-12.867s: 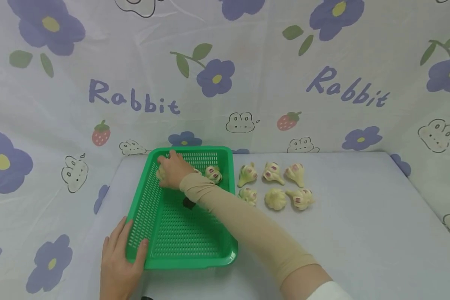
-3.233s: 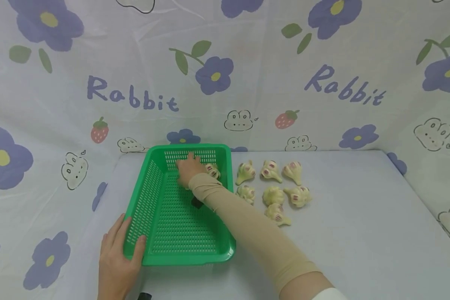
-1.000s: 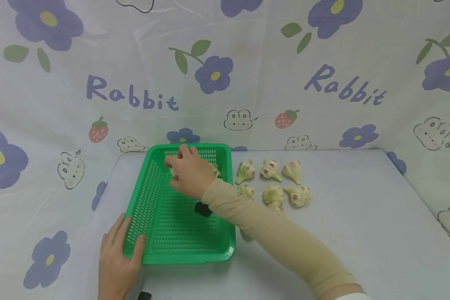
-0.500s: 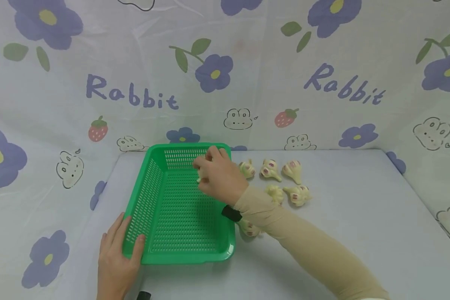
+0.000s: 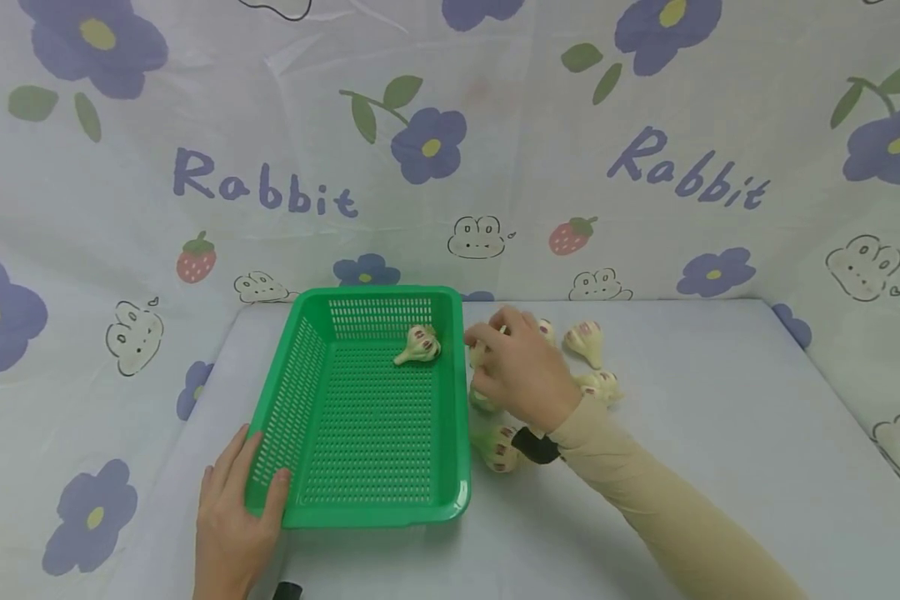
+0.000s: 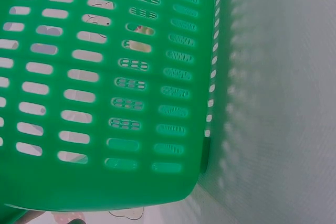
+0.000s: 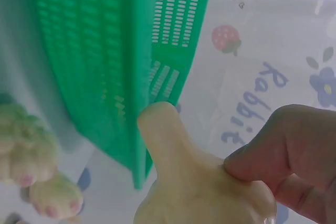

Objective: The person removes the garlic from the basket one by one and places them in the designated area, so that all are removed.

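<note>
In the head view my left hand (image 5: 237,512) holds the near left corner of a green plastic basket (image 5: 375,518), thumb over the front rim and fingers along the side. My right hand (image 5: 528,367) is just right of the basket, above the table, pinching a garlic bulb (image 7: 202,198) between thumb and fingers. The right wrist view shows that bulb's stem pointing up, close to the basket's side. Inside the basket, at the far right, lies one garlic bulb (image 5: 420,344). Only the basket's slotted wall (image 6: 84,93) fills most of the left wrist view.
Several more garlic bulbs lie on the white table (image 5: 720,433) right of the basket, such as one at the back (image 5: 585,342) and another nearer bulb (image 5: 501,450). My right hand partly hides the group. A patterned cloth (image 5: 532,150) hangs behind the table.
Over the earlier frames, bulbs have gone from the basket to the table. Within the last second my right hand has moved right, out of the basket, with a garlic bulb. My left hand stays put.
</note>
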### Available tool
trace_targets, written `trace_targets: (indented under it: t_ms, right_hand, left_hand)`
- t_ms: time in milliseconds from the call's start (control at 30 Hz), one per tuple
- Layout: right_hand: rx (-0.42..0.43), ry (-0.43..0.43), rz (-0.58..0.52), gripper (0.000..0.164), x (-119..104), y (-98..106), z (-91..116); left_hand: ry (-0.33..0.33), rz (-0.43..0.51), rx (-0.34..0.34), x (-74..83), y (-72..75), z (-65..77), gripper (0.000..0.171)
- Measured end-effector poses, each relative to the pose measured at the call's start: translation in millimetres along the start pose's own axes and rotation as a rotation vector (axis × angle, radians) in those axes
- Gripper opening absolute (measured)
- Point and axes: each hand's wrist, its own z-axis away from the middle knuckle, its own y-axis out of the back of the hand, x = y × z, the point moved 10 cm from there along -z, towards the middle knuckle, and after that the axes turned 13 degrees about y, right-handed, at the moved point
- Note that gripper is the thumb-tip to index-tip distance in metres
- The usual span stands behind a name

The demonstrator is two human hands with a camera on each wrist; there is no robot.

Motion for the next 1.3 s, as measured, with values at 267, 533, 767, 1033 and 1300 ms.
trace_targets:
  t_ms: [267, 533, 767, 1033, 1300]
  right_hand:
    - [0.062, -0.068, -0.004, 0.036, 34, 19, 41]
    - [0.12, -0.138, 0.012, 0.034, 63, 42, 77]
    - [0.157, -0.196, 0.028, 0.033, 81, 60, 103]
    - [0.099, -0.272, 0.027, 0.031, 92, 50, 127]
    - [-0.003, -0.329, -0.008, 0.031, 102, 15, 156]
  left_hand:
    - [-0.002, -0.001, -0.002, 0.4, -0.6, 0.0, 0.057]
    - [0.012, -0.003, -0.01, -0.9, -1.3, -0.2, 0.057]
    - [0.014, -0.006, -0.009, 0.5, -0.5, -0.2, 0.057]
    - [0.017, -0.008, -0.012, -0.9, 0.0, -0.2, 0.057]
    - [0.022, 0.003, -0.021, -1.7, -0.9, -0.8, 0.057]
